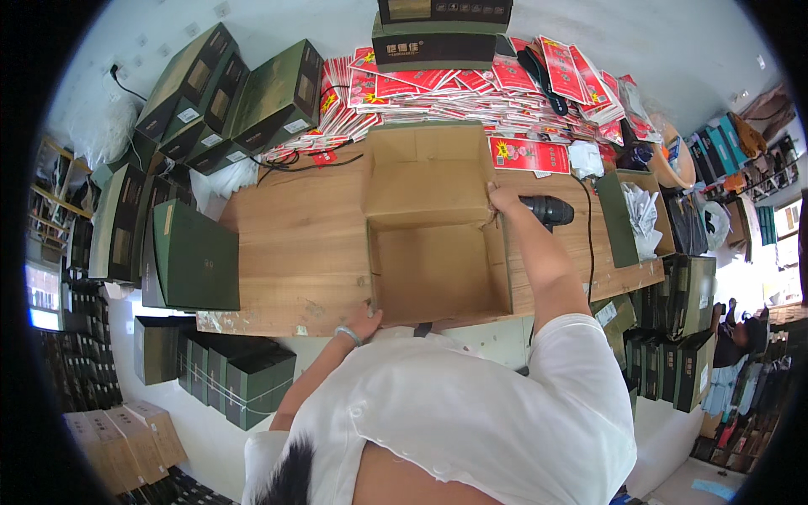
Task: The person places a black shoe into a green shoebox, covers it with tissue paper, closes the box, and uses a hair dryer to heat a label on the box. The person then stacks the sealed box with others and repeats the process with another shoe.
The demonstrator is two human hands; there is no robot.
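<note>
An open shoebox (433, 269), brown cardboard inside with its lid folded back on the far side, lies on the wooden table in front of me. My left hand (364, 321) holds the box's near left corner, fingers against its outer side. Reaching further, my right hand (505, 200) grips the right edge where the lid meets the box; some fingertips are hidden. Just right of that hand lies a black hair dryer or heat gun (549, 210), partly behind my forearm. The box has nothing in it.
Red printed cards (471, 93) lie in a long heap along the back. Dark green boxes (273, 97) stack up at the left, and one (198, 257) stands on the table's left edge. At right, an open box (644, 219) holds white paper. A black cord (589, 244) crosses the table.
</note>
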